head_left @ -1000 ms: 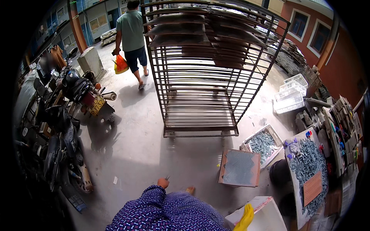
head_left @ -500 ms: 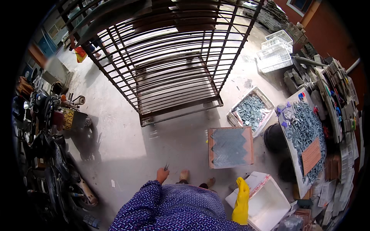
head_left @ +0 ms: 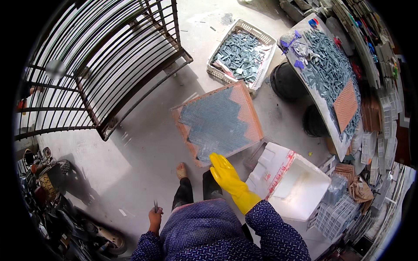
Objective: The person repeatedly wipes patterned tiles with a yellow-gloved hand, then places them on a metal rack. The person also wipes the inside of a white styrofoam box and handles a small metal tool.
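My left hand [head_left: 155, 217] is bare and hangs low at the left of my body, its fingers closed around a small pair of tweezers [head_left: 155, 203] with the tips pointing up. A yellow rubber glove covers my right hand [head_left: 227, 174]. Its fingers are stretched out and reach the near edge of a square panel; whether they touch it I cannot tell. Blue-grey tile pieces in a zigzag-edged pattern fill much of this mosaic panel [head_left: 213, 124], and an orange-brown backing shows at its sides. Fine mesh seems to lie over it.
Beyond the panel is a white plastic crate [head_left: 210, 69] of loose tile strips. More strips cover a table [head_left: 307, 89] at right, above black buckets [head_left: 285, 81]. A white foam box [head_left: 278, 174] stands beside my right arm. A metal rack [head_left: 130, 65] and motorbikes [head_left: 52, 191] are at left.
My view has turned right, so the rack shifts left. The panel is closer to me. My gloved right hand has come forward from beside the foam box to the panel's near edge.
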The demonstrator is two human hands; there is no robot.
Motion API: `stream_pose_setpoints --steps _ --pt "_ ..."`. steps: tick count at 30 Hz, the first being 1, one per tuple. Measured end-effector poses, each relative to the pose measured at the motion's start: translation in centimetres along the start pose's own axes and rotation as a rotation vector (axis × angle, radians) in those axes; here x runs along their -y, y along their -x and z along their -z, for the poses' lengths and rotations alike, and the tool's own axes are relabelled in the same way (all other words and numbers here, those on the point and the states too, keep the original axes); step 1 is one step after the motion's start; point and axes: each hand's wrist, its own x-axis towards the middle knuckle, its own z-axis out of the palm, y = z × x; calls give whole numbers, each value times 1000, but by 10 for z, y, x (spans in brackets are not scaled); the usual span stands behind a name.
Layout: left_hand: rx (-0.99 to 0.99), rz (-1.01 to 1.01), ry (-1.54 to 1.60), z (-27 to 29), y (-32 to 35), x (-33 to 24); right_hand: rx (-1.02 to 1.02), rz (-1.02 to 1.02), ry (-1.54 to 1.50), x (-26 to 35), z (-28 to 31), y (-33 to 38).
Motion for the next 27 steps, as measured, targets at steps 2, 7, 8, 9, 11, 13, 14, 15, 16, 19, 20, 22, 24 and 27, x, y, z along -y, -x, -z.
stream_pose_setpoints --steps 2,7,8,9,11,13,14,15,16,19,20,22,24,27 --pt "24 3 46 -5 0 -7 -14 36 6 -4 -7 -19" --pt "93 -33 12 -35 -11 -27 -18 12 105 -11 -15 -89" --pt "103 -42 -2 -40 -10 -34 -6 -1 123 -13 -19 -94" --pt "109 -43 -18 -42 -8 -37 23 38 146 -16 -27 -86" --pt "140 -13 32 -45 -5 -37 70 113 201 -20 -43 -62" --pt "130 24 43 -43 -4 -35 135 96 234 -13 -52 -26" --pt "134 23 36 -39 -4 -27 174 82 244 -7 -54 -14" --pt "124 36 25 -34 -6 -20 179 55 267 -8 -61 -13" --pt "114 48 14 -28 -8 -13 183 28 289 -9 -70 -13" --pt "86 64 9 -15 -19 -8 100 -54 342 -4 -64 -53" --pt "77 71 10 -11 -21 -7 61 -83 354 -1 -61 -66" --pt "82 54 1 -4 -24 -4 26 -77 455 -1 -64 -68" --pt "90 39 3 -1 -29 -8 20 -99 473 2 -64 -64" --pt "99 24 7 10 -29 -5 49 -149 363 14 -80 -29"
